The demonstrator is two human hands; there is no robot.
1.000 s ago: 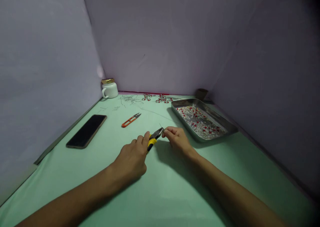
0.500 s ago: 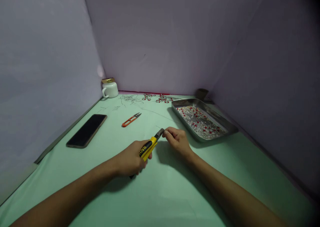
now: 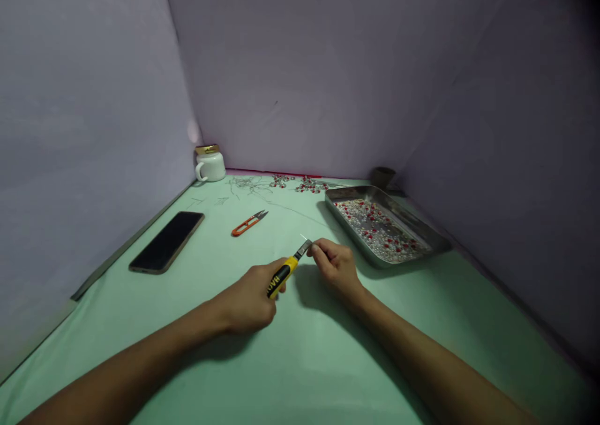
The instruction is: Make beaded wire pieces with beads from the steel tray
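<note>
My left hand (image 3: 250, 297) is closed round the yellow and black handles of a pair of pliers (image 3: 287, 269), whose grey jaws point up and to the right. Those jaws meet the fingertips of my right hand (image 3: 335, 265), which pinch a thin wire pin (image 3: 304, 237) that sticks out up and to the left. Both hands rest low over the green table mat (image 3: 290, 356) near its middle.
A steel tray (image 3: 434, 240) of red and silvery beads lies right of my hands. Orange thread snips (image 3: 248, 223) and a black phone (image 3: 167, 242) lie to the left. A white mug (image 3: 210, 164), loose wires, bead pieces and a small dark cup (image 3: 382, 176) sit by the back wall.
My left hand has slid back along the pliers' handles and turned, so the yellow grip now shows. The right hand stayed pinched at the jaws. The view shifted slightly.
</note>
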